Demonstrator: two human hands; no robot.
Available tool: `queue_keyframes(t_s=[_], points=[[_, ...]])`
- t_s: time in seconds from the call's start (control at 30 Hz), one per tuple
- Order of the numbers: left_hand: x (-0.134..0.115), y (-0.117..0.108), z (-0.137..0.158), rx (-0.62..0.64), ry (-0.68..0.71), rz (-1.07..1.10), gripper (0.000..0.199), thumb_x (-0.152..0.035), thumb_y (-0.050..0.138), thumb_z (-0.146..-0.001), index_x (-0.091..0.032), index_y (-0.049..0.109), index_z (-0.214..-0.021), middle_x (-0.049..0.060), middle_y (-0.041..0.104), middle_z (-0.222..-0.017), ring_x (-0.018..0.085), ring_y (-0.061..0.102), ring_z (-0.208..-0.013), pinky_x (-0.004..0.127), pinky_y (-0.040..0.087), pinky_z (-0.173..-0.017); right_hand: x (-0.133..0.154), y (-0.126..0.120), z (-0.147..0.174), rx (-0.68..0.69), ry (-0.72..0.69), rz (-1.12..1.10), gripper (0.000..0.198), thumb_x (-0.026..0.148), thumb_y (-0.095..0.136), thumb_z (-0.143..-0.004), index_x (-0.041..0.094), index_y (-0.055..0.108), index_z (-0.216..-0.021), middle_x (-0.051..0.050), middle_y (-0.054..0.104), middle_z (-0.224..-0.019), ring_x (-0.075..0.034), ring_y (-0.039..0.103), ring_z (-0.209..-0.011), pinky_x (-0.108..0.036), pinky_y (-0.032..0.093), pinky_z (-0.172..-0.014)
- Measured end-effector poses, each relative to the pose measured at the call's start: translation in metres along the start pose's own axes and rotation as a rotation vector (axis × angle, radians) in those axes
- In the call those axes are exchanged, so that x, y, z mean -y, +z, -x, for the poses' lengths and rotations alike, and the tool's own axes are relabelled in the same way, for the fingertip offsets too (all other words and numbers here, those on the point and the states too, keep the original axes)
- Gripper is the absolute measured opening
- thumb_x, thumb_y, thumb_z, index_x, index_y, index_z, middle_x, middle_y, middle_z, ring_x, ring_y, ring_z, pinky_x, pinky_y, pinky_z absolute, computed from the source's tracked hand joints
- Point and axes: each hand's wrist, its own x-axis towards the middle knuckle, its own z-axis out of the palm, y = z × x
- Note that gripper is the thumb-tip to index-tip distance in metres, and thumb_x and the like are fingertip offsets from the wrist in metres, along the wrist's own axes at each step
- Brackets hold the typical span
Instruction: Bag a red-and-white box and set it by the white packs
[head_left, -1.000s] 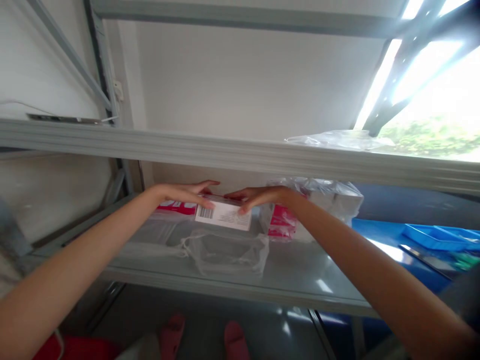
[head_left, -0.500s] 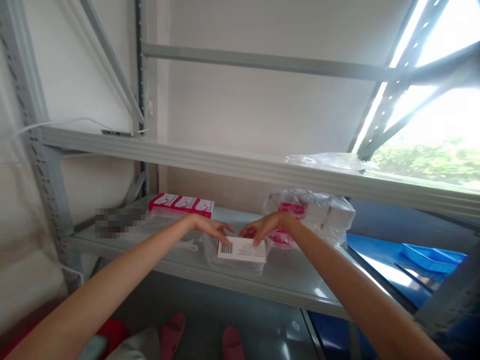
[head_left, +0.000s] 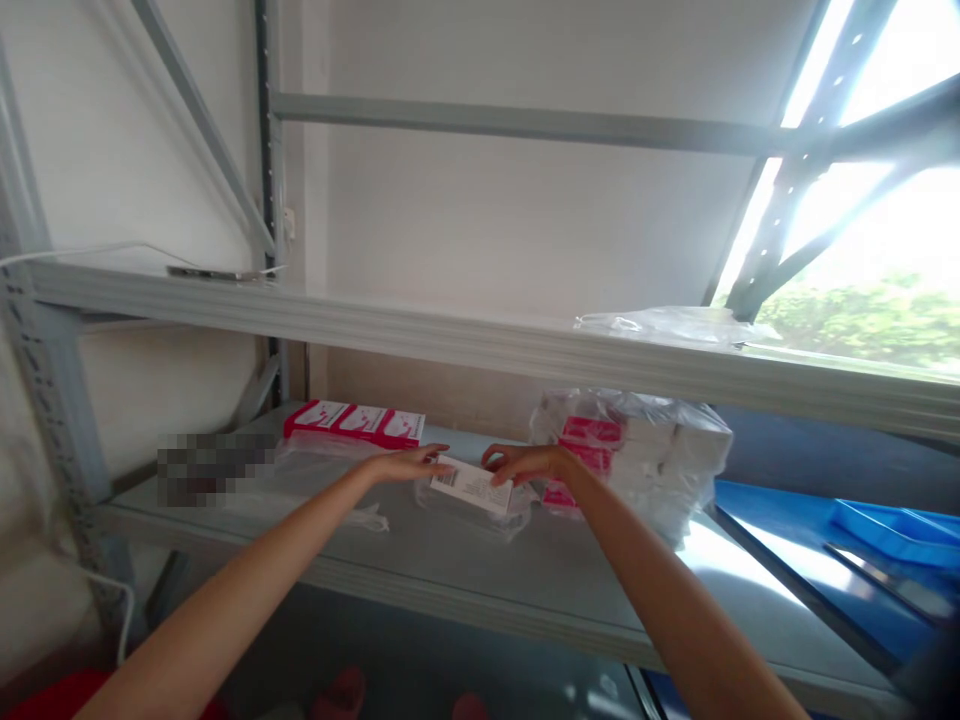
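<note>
head view: box [head_left: 472,485] between hands (touching)

A single head-worn camera looks forward and slightly upward into a grey metal shelving unit, from a low position in front of it. The lower shelf [head_left: 570,570] runs across the middle of the frame, its front edge slanting down toward the right, while the upper shelf [head_left: 480,345] is seen from just below its front lip. Both forearms reach in from the bottom edge, the left hand [head_left: 405,464] and right hand [head_left: 529,463] meeting near the shelf's middle, well away from the lens. The back wall fills the upper centre; a bright window [head_left: 870,290] lies at the right edge. No second view shares this scene.
</note>
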Motion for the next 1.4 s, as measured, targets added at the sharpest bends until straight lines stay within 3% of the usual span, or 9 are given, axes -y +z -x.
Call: queue_keyframes(t_s=[0.1,0.2,0.33,0.6,0.73,0.87,1.03,1.2,1.4], points=[[0.004,0.005,0.011,-0.085,-0.042,-0.233,0.076,-0.06,0.052,-0.083,-0.018,0.032,-0.143,0.015,0.042,-0.143,0.031,0.041,-0.129,0.039,0.034,-0.103,-0.011,-0.008,-0.011,-0.018,-0.02,0.035,0.052,0.025,0.076,-0.057,0.021,0.056,-0.105,-0.003,0.059,-0.107,-0.019,0.057,-0.099,-0.022,0.045,-0.074],[0.001,0.011,0.024,-0.107,0.034,-0.555,0.049,-0.048,0.058,-0.084,-0.018,0.056,-0.123,0.013,0.06,-0.121,0.033,0.047,-0.119,0.045,0.026,-0.106,-0.019,-0.016,-0.022,-0.016,0.005,0.083,0.056,0.024,0.078,-0.053,0.022,0.054,-0.104,-0.003,0.059,-0.107,-0.018,0.059,-0.096,-0.022,0.047,-0.072],[-0.004,0.028,0.029,-0.155,0.164,-0.73,0.029,-0.021,0.049,-0.09,-0.016,0.06,-0.116,0.014,0.058,-0.123,0.031,0.044,-0.122,0.046,0.022,-0.107,-0.028,-0.025,-0.029,-0.002,-0.017,0.057,0.049,0.02,0.075,-0.057,0.022,0.054,-0.101,-0.004,0.06,-0.106,-0.017,0.06,-0.094,-0.022,0.048,-0.072],[0.015,0.059,-0.007,-0.227,0.142,-0.708,0.047,-0.011,0.037,-0.092,-0.019,0.041,-0.138,0.013,0.043,-0.142,0.028,0.036,-0.132,0.042,0.022,-0.106,-0.039,-0.037,-0.02,-0.124,0.009,-0.067,0.049,0.026,0.075,-0.059,0.022,0.054,-0.103,-0.004,0.062,-0.105,-0.018,0.062,-0.096,-0.026,0.052,-0.077],[0.021,0.056,-0.017,-0.259,0.111,-0.76,0.03,-0.014,0.043,-0.092,-0.016,0.061,-0.116,0.013,0.06,-0.117,0.027,0.048,-0.114,0.042,0.028,-0.099,-0.049,-0.043,-0.022,-0.14,-0.014,-0.107,0.058,0.03,0.08,-0.052,0.023,0.051,-0.103,-0.003,0.062,-0.1,-0.02,0.062,-0.092,-0.027,0.053,-0.072],[0.016,0.046,-0.013,-0.345,0.225,-0.651,0.017,-0.02,0.055,-0.089,-0.019,0.072,-0.085,0.008,0.065,-0.096,0.024,0.052,-0.101,0.04,0.029,-0.094,-0.056,-0.044,-0.03,-0.205,-0.073,0.047,0.059,0.034,0.08,-0.054,0.023,0.051,-0.105,-0.003,0.061,-0.1,-0.02,0.061,-0.092,-0.026,0.051,-0.071],[0.004,0.034,0.0,-0.39,0.297,-0.413,0.013,-0.023,0.06,-0.087,-0.026,0.072,-0.084,0.0,0.069,-0.097,0.019,0.053,-0.102,0.04,0.023,-0.1,-0.063,-0.04,-0.047,-0.294,-0.157,0.291,0.068,0.028,0.081,-0.05,0.023,0.052,-0.112,-0.005,0.056,-0.119,-0.023,0.054,-0.109,-0.028,0.046,-0.087],[-0.005,0.024,0.007,-0.334,0.292,-0.32,0.015,-0.022,0.056,-0.09,-0.023,0.07,-0.085,-0.001,0.07,-0.093,0.016,0.057,-0.098,0.039,0.021,-0.103,-0.065,-0.029,-0.055,-0.145,-0.167,0.276,0.072,0.022,0.08,-0.046,0.027,0.053,-0.112,-0.002,0.058,-0.117,-0.022,0.055,-0.108,-0.025,0.046,-0.085],[-0.012,0.008,0.021,-0.174,0.239,-0.57,0.014,-0.03,0.059,-0.087,-0.024,0.069,-0.095,0.002,0.07,-0.095,0.021,0.054,-0.101,0.042,0.02,-0.104,-0.067,-0.016,-0.058,-0.042,-0.202,0.348,0.085,0.022,0.081,-0.044,0.026,0.048,-0.122,-0.005,0.053,-0.126,-0.023,0.052,-0.115,-0.027,0.044,-0.09]])
